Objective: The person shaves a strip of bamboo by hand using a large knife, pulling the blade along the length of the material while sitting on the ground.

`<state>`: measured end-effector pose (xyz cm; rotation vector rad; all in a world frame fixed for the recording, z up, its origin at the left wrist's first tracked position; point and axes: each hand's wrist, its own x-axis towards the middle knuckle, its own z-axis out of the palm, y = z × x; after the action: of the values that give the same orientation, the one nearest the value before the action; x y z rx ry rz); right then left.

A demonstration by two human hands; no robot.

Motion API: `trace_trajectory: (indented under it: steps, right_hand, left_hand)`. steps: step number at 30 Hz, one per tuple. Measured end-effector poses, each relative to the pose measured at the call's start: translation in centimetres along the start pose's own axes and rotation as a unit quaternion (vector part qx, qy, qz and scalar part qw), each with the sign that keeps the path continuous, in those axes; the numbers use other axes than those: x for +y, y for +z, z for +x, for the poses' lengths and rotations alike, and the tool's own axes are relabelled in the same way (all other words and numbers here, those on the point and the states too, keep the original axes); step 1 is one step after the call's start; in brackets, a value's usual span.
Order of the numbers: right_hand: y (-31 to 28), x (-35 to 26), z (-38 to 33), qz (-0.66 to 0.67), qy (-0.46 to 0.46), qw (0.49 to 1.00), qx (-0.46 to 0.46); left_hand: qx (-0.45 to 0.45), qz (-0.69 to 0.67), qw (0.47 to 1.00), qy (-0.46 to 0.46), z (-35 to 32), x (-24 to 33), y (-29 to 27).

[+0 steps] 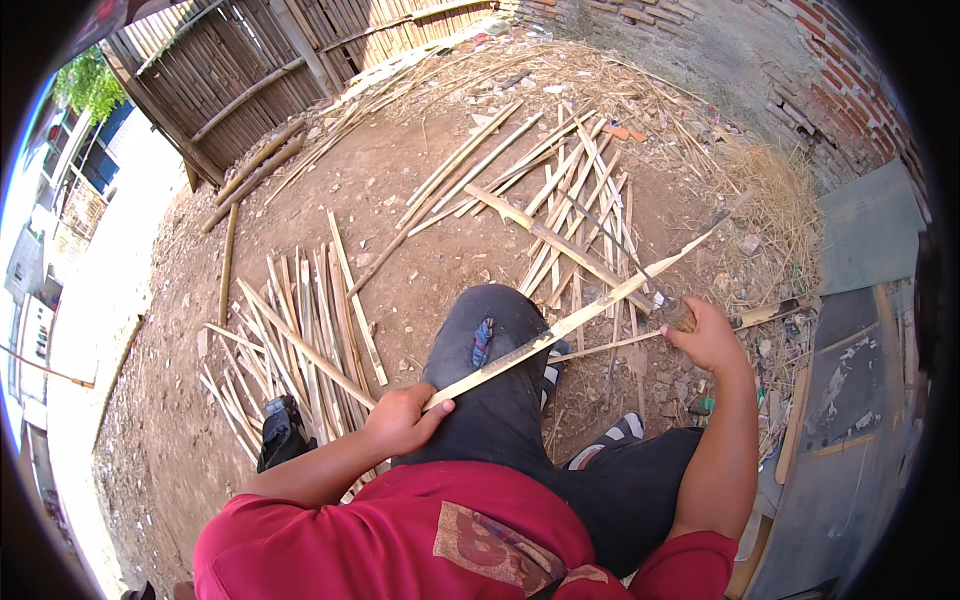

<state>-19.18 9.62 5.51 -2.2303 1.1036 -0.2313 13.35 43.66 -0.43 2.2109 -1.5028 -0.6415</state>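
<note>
A long split bamboo strip (575, 322) lies slantwise across my raised knee, its far end reaching up to the right. My left hand (404, 418) is closed round the near end of this strip, beside my thigh. In my right hand (708, 337) is the wooden handle of a long-bladed knife (680, 316). Its thin dark blade points up and to the left, crossing the strip; whether the edge touches it I cannot tell. Under the blade a thicker bamboo piece (555, 240) lies slantwise over other strips.
Bamboo strips (310, 320) are heaped on the dirt to my left. More strips (575, 190) lie crisscrossed ahead. A bamboo fence (250, 80) stands at the far left, a brick wall (850, 90) at the far right. Dark boards (840, 420) lie close on my right.
</note>
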Motion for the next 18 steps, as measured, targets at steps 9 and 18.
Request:
trace_trajectory:
  steps: [9, 18]
  right_hand:
    - [0.1, 2.1, 0.1, 0.059, 0.028, 0.998, 0.017]
    - [-0.8, -0.2, -1.5, 0.026, 0.01, 0.999, -0.03]
  left_hand:
    - [-0.007, -0.012, 1.0, 0.005, 0.0, 0.2, 0.0]
    - [-0.005, -0.013, 1.0, 0.022, -0.6, 0.1, 0.0]
